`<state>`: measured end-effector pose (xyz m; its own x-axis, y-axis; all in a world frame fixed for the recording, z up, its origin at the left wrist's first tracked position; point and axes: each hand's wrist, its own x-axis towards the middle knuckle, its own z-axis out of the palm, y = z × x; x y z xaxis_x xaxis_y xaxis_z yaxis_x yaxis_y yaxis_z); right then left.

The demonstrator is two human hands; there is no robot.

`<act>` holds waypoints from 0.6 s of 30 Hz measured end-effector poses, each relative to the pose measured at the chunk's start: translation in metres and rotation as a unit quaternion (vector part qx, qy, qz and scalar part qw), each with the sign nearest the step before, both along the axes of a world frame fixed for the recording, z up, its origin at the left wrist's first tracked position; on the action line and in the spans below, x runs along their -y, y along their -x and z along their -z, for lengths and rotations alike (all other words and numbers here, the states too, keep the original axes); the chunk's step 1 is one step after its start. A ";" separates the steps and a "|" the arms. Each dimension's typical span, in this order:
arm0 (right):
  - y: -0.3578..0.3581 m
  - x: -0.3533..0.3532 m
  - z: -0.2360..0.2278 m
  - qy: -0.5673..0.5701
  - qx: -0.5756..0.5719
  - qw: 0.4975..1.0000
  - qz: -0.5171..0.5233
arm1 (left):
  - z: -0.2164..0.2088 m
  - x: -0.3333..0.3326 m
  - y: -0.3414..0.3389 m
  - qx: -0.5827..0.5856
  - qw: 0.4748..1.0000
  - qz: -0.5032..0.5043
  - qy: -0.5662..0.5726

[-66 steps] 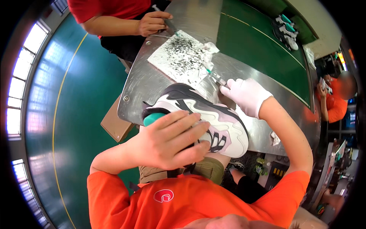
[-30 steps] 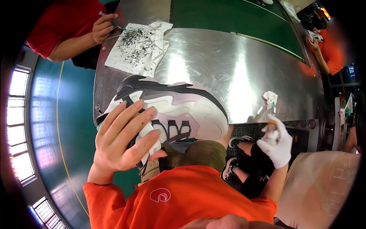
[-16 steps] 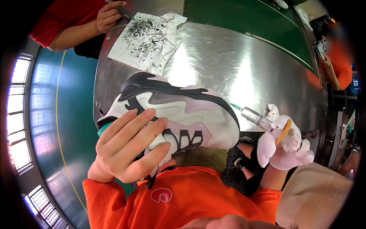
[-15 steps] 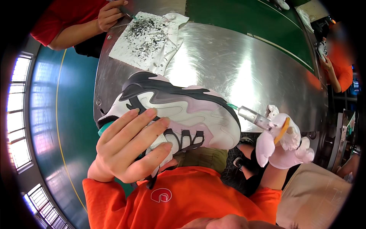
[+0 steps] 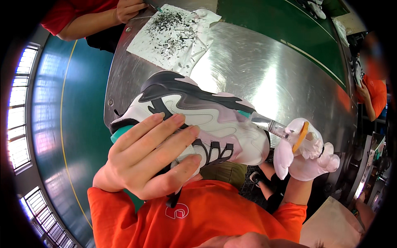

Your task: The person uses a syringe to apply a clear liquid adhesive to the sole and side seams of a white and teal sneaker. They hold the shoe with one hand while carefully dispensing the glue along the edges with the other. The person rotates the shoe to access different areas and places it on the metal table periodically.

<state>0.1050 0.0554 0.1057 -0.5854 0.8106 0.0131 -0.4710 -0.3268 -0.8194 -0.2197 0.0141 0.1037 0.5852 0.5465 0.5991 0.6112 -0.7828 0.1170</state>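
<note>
My left hand wraps round the ankle opening of a sneaker, its fingers spread over the laced upper. The shoe is white, pale pink and grey with a black sole edge and teal lining, tipped on its side with the toe to the right. In a white covering with a yellow band, my right hand grips a clear-barrelled syringe. Its green tip meets the seam between sole and upper near the toe. The bare fingers' undersides are hidden.
Beneath the shoe spreads a metal table. A white sheet strewn with dark scraps lies on it at the far left, beside a co-worker's hand holding a thin tool. Another co-worker at right holds a shoe.
The syringe tip has moved back from the toe, along the sole seam toward the heel. The shoe and my left hand have shifted slightly right in the view.
</note>
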 end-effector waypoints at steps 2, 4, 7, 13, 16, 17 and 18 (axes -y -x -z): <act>0.001 -0.001 -0.001 0.008 0.011 1.000 -0.004 | 0.000 -0.002 -0.004 0.029 1.000 -0.007 -0.009; 0.001 -0.001 -0.003 0.012 0.023 1.000 -0.005 | 0.000 -0.002 -0.003 0.031 0.999 -0.006 -0.007; 0.001 -0.001 -0.003 0.022 0.035 0.999 -0.006 | 0.000 -0.001 0.000 0.006 1.000 0.001 0.007; 0.000 -0.002 -0.006 0.044 0.063 0.997 -0.012 | 0.002 -0.003 -0.007 0.047 0.999 -0.016 -0.015; -0.002 -0.003 -0.010 0.053 0.080 0.995 -0.011 | 0.002 -0.002 -0.007 0.044 0.999 -0.019 -0.012; -0.003 -0.003 -0.010 0.052 0.085 0.995 -0.011 | 0.002 -0.001 -0.007 0.041 0.999 -0.020 -0.011; -0.003 -0.003 -0.009 0.047 0.073 0.996 -0.006 | 0.002 -0.001 -0.007 0.039 0.999 -0.020 -0.010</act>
